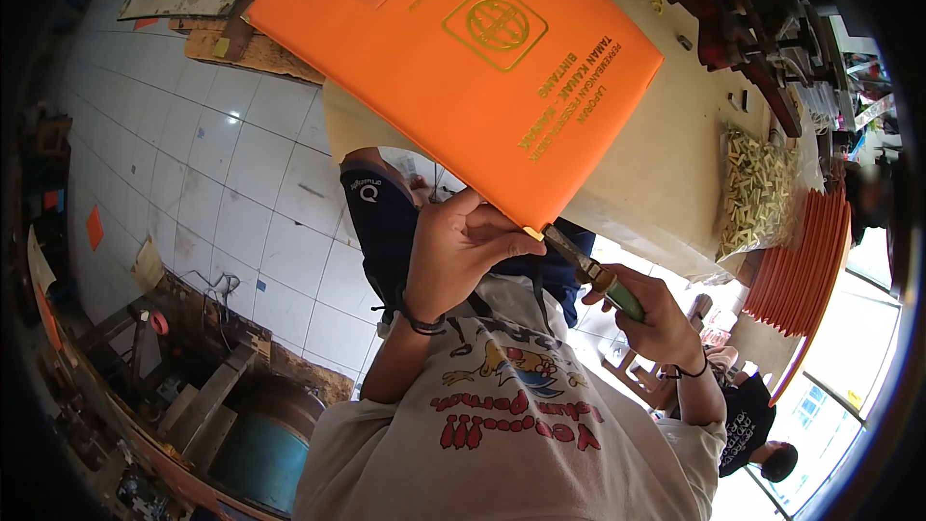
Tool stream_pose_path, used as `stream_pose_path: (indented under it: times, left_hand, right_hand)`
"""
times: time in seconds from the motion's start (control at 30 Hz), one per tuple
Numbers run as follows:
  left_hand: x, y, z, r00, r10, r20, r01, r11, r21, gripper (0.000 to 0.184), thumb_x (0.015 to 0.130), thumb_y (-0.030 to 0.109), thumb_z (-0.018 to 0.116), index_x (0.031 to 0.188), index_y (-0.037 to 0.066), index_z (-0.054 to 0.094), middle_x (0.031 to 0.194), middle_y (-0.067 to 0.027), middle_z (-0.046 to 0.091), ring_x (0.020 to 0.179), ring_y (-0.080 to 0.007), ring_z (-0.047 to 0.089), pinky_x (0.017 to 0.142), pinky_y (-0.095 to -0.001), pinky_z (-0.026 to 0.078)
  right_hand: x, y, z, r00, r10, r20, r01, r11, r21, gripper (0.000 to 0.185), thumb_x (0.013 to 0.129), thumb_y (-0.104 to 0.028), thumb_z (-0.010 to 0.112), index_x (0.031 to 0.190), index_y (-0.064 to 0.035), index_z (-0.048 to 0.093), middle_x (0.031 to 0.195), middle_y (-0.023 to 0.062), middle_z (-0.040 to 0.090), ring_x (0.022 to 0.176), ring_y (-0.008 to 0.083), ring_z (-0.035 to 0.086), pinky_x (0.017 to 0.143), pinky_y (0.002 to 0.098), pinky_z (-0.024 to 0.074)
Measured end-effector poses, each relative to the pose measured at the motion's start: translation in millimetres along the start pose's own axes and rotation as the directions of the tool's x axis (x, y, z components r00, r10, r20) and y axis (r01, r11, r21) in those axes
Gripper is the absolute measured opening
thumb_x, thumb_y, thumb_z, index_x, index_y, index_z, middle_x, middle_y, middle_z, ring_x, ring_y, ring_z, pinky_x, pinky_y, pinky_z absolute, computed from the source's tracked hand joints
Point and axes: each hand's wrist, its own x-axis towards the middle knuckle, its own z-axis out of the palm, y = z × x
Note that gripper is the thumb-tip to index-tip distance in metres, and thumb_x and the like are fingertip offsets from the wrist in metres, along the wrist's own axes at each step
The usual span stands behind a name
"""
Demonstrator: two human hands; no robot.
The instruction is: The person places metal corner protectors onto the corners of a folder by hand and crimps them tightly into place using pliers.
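A large orange folder cover (463, 87) with gold printing and a round gold emblem lies over the edge of the work table. My left hand (468, 246) pinches its near corner between thumb and fingers. On that corner sits a small gold metal corner piece (532, 233). My right hand (651, 314) is wrapped round the green handle of a metal tool that looks like pliers (579, 260). The tool's tip touches or nearly touches the gold corner piece. Exactly how the jaws meet it is too small to tell.
A clear bag of small gold corner pieces (757, 188) lies on the table (637, 193) at right, beside a stack of orange covers (801, 265). Dark machinery (733, 10) stands at the far edge. Another person (748, 429) is at lower right. Machine parts (222, 415) stand at lower left.
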Motion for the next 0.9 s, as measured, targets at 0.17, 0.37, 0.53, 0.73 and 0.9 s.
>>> stream_pose_path:
  times: [0.17,0.37,0.53,0.73,0.9]
  left_hand:
    - [1,-3,0,1.000,0.012,0.005,-0.012,1.000,-0.007,0.027,0.084,-0.001,0.073,0.107,-0.008,0.059,0.094,-0.0156,0.073,0.089,-0.0198,0.073,0.081,-0.0283,0.060]
    - [1,-7,2,1.000,0.003,-0.012,-0.003,0.999,-0.032,0.026,0.084,-0.002,0.073,0.106,-0.007,0.060,0.094,-0.0158,0.073,0.088,-0.0200,0.073,0.081,-0.0282,0.060]
    - [1,-10,1,1.000,-0.002,-0.007,0.001,0.999,-0.052,0.026,0.084,-0.002,0.073,0.106,-0.007,0.060,0.092,-0.0153,0.073,0.088,-0.0198,0.073,0.080,-0.0279,0.060]
    - [1,-11,1,1.000,0.000,-0.007,-0.001,0.999,-0.050,0.026,0.084,-0.002,0.073,0.106,-0.007,0.060,0.092,-0.0152,0.073,0.087,-0.0196,0.073,0.080,-0.0278,0.060]
    - [1,-11,1,1.000,-0.001,-0.010,0.001,0.998,-0.059,0.026,0.084,-0.002,0.073,0.106,-0.007,0.060,0.092,-0.0153,0.074,0.088,-0.0193,0.073,0.080,-0.0276,0.060]
  right_hand:
    - [0,8,0,0.997,-0.079,-0.010,0.078,0.994,-0.072,0.065,0.065,0.015,0.043,0.128,0.0023,0.057,0.117,0.0149,0.065,0.095,0.0254,0.067,0.081,0.0327,0.0541]
    - [-1,2,2,0.999,-0.035,-0.012,0.034,0.998,-0.052,0.063,0.065,0.016,0.040,0.124,0.0027,0.057,0.114,0.0145,0.065,0.099,0.0226,0.065,0.084,0.0313,0.0509]
    - [-1,-3,2,1.000,-0.002,-0.008,0.002,1.000,-0.031,0.062,0.064,0.017,0.038,0.122,0.0033,0.057,0.112,0.0145,0.065,0.101,0.0211,0.065,0.084,0.0306,0.0496]
    - [0,2,4,0.998,-0.046,-0.034,0.044,0.997,-0.071,0.065,0.066,0.013,0.043,0.129,0.0027,0.056,0.109,0.0134,0.068,0.094,0.0251,0.068,0.080,0.0316,0.0536]
    - [0,1,7,0.998,-0.044,-0.050,0.040,0.997,-0.069,0.052,0.067,0.018,0.040,0.114,0.0025,0.057,0.105,0.0127,0.067,0.092,0.0191,0.064,0.078,0.0308,0.0497]
